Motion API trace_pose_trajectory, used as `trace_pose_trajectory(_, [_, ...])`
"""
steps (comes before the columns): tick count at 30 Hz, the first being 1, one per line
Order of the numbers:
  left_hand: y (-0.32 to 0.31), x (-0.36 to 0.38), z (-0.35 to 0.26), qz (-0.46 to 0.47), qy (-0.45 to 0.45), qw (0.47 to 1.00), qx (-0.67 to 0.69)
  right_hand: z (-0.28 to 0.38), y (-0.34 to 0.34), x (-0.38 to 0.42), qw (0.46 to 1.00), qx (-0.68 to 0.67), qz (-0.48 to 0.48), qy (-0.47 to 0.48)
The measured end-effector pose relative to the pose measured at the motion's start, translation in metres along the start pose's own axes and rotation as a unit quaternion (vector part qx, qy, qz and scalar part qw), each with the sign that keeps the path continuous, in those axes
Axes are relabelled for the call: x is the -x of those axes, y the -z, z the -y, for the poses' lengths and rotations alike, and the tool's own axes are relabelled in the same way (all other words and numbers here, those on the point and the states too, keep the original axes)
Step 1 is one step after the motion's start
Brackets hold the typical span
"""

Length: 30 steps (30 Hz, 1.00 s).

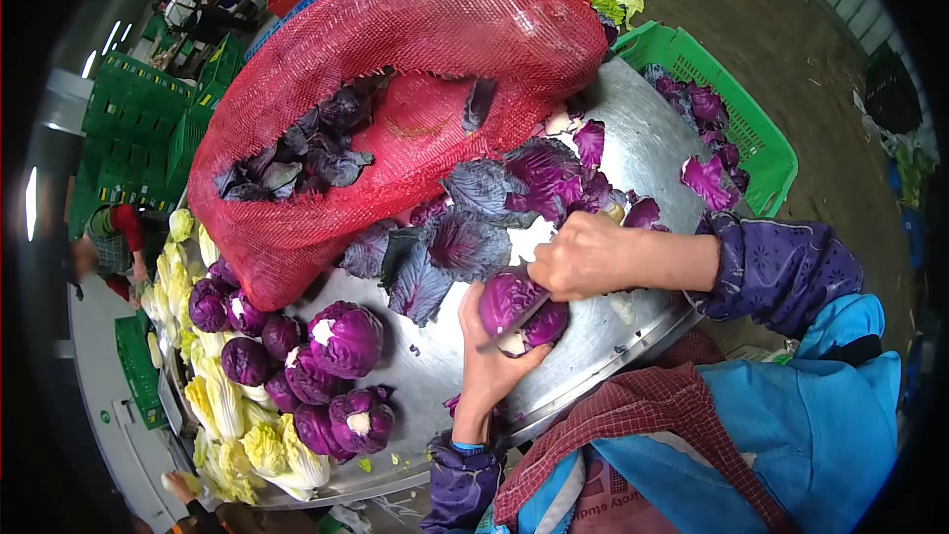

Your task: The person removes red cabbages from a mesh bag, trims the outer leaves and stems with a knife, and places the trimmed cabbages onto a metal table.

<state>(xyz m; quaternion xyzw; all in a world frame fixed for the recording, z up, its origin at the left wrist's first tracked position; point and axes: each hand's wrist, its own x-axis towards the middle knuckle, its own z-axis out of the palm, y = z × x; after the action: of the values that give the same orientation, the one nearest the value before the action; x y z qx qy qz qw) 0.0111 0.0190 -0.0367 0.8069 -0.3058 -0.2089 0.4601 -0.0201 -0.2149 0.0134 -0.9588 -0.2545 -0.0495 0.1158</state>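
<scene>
A red cabbage (505,299) sits near the front edge of the metal table (435,391), its pale stem end towards me. My left hand (482,361) cups it from the left and below. In my right hand (583,259) is a knife (512,324), its handle hidden in the closed fingers and its blade lying across the cabbage by the stem. Loose dark outer leaves (465,237) are spread just beyond the cabbage. Left of my left hand stands a group of trimmed red cabbages (345,339).
A red mesh sack (445,30), torn open with dark leaves inside, covers the far side. Napa cabbages (222,400) line the left edge. At the right, a green crate (776,153) holds purple leaves. A co-worker's red sleeve (128,224) shows at far left.
</scene>
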Motion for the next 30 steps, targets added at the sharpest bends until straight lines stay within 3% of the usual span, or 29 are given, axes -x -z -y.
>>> trace_pose_trajectory(4, [0.004, 0.008, -0.002, 0.000, -0.025, 1.000, -0.011, -0.032, -0.017, -0.001, 0.981, -0.089, -0.090, -0.145])
trace_pose_trajectory(6, [0.007, 0.023, 0.004, -0.003, -0.003, 1.000, -0.030, -0.052, -0.018, 0.005, 0.890, -0.256, -0.093, -0.366])
trace_pose_trajectory(7, [0.005, 0.030, 0.014, -0.011, 0.042, 0.995, 0.091, -0.053, -0.017, 0.008, 0.876, -0.287, -0.068, -0.382])
trace_pose_trajectory(10, [0.015, 0.042, 0.010, -0.031, 0.064, 0.996, 0.051, -0.013, -0.017, 0.012, 0.874, -0.361, -0.022, -0.326])
trace_pose_trajectory(12, [0.017, 0.034, -0.014, -0.046, 0.073, 0.995, 0.059, 0.011, -0.030, 0.012, 0.915, -0.327, 0.051, -0.230])
trace_pose_trajectory(14, [0.015, 0.022, -0.034, -0.059, 0.143, 0.988, -0.008, 0.028, -0.036, 0.013, 0.920, -0.341, 0.059, -0.186])
trace_pose_trajectory(19, [0.018, 0.028, -0.016, -0.055, 0.085, 0.993, -0.068, 0.042, -0.027, 0.018, 0.927, -0.299, 0.056, -0.219])
trace_pose_trajectory(23, [0.024, 0.034, -0.016, -0.024, 0.126, 0.989, -0.071, 0.047, -0.019, 0.011, 0.954, -0.224, 0.030, -0.198])
trace_pose_trajectory(24, [0.022, 0.036, -0.007, -0.040, 0.146, 0.988, 0.024, 0.043, -0.018, 0.010, 0.970, -0.164, -0.004, -0.178])
trace_pose_trajectory(25, [0.022, 0.038, -0.002, -0.055, 0.162, 0.978, 0.119, 0.034, -0.014, 0.010, 0.967, -0.143, 0.040, -0.205])
trace_pose_trajectory(26, [0.023, 0.038, -0.002, -0.055, 0.160, 0.978, 0.120, 0.021, -0.026, 0.017, 0.969, -0.127, 0.006, -0.210])
trace_pose_trajectory(28, [0.025, 0.038, -0.005, -0.056, 0.215, 0.929, 0.296, 0.001, -0.027, 0.027, 0.965, -0.061, 0.000, -0.256])
trace_pose_trajectory(30, [0.019, 0.039, -0.009, -0.063, 0.219, 0.920, 0.318, 0.005, -0.019, 0.029, 0.962, -0.060, 0.010, -0.266])
